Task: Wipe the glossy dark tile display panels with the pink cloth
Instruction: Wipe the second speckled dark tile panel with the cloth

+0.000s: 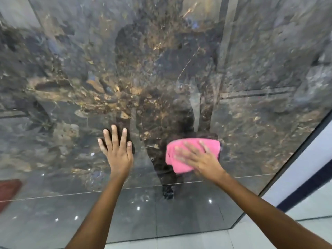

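Observation:
A large glossy dark tile panel [161, 69] with brown and gold veining fills most of the view and mirrors the person and the room. My right hand [199, 159] presses the folded pink cloth [179, 153] flat against the panel's lower part; the hand is motion-blurred. To the cloth's left, my left hand [116, 148] rests flat on the panel with fingers spread, holding nothing. A thin horizontal joint line [71, 194] crosses the panel below both hands.
The panel's right edge [294, 162] runs diagonally, bordered by a white wall with a dark strip [305, 193]. Light floor tiles [197, 241] lie at the bottom. A reddish shape [9, 189] shows at the far left.

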A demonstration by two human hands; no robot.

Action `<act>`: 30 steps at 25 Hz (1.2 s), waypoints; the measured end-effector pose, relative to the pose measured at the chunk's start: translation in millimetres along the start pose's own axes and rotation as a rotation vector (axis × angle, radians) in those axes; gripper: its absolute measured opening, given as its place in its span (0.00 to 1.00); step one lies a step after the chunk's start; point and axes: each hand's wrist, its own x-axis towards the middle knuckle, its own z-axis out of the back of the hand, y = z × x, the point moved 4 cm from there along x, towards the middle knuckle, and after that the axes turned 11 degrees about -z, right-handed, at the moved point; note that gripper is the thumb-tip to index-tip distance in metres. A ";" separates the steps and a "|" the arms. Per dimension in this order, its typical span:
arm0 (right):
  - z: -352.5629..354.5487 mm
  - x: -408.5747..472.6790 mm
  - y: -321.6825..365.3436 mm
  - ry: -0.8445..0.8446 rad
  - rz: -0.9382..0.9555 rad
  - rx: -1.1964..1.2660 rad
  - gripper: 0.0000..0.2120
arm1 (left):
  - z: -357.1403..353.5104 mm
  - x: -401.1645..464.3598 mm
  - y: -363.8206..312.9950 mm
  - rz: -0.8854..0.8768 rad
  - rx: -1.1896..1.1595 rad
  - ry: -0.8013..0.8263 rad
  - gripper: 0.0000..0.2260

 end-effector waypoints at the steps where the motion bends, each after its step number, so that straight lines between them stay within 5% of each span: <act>1: 9.3 31.6 2.5 -0.079 -0.150 0.067 0.40 | -3.5 -0.3 3.9 -0.034 0.039 -0.002 0.22; 3: 5.0 64.1 17.4 -0.103 -0.331 0.152 0.37 | -7.2 2.6 5.9 -0.046 0.059 -0.051 0.22; 4: -7.7 60.3 37.3 -0.042 -0.228 0.090 0.41 | -7.9 1.0 5.1 -0.052 0.054 -0.078 0.22; 7: -70.6 -24.9 94.5 0.400 0.478 -0.136 0.43 | -10.4 -2.7 6.0 -0.075 0.055 -0.109 0.22; 8: -82.5 -54.1 98.3 0.420 0.579 -0.139 0.40 | -10.9 -2.7 7.2 -0.071 0.049 -0.100 0.22; 11: -58.5 -36.7 79.6 0.190 0.262 0.035 0.30 | -13.9 -4.0 4.1 -0.091 0.108 -0.121 0.22; 14: -31.3 17.9 61.2 -0.011 -0.214 0.157 0.36 | -16.3 -3.4 2.2 -0.072 0.085 -0.155 0.22; 15: -33.9 20.5 69.8 -0.023 -0.175 0.088 0.40 | -16.5 -4.2 1.8 -0.063 0.072 -0.159 0.22; 16: -50.3 10.2 88.0 -0.002 0.011 -0.068 0.42 | -16.8 -4.7 2.3 -0.052 0.065 -0.155 0.22; 18: -99.7 -53.3 124.4 0.329 0.586 -0.215 0.40 | -17.8 -5.6 3.3 -0.043 0.064 -0.133 0.22; 19: -113.1 -85.5 120.2 0.456 0.703 -0.189 0.38 | -18.3 -7.4 3.1 -0.050 0.067 -0.123 0.22; 21: -114.8 -118.1 95.1 0.515 0.662 -0.091 0.41 | -18.2 -9.2 2.3 -0.056 0.075 -0.125 0.22; 22: -103.2 -117.8 71.6 0.401 0.577 -0.140 0.45 | -16.7 -8.6 1.8 -0.041 0.063 -0.132 0.22; 24: -54.4 -79.6 14.1 -0.018 0.137 -0.255 0.36 | -14.4 -5.7 0.2 -0.008 0.022 -0.148 0.22; 27: -23.7 -34.8 -28.9 -0.047 -0.354 0.085 0.27 | -14.0 -1.4 -2.0 0.036 0.043 -0.120 0.22; 28: -21.9 -32.3 -20.9 -0.038 -0.366 0.039 0.33 | -13.4 0.2 -4.3 0.070 0.027 -0.102 0.22; 30: -58.0 -84.5 20.6 0.097 0.073 -0.029 0.50 | -8.7 -0.8 -20.5 0.193 -0.060 -0.093 0.22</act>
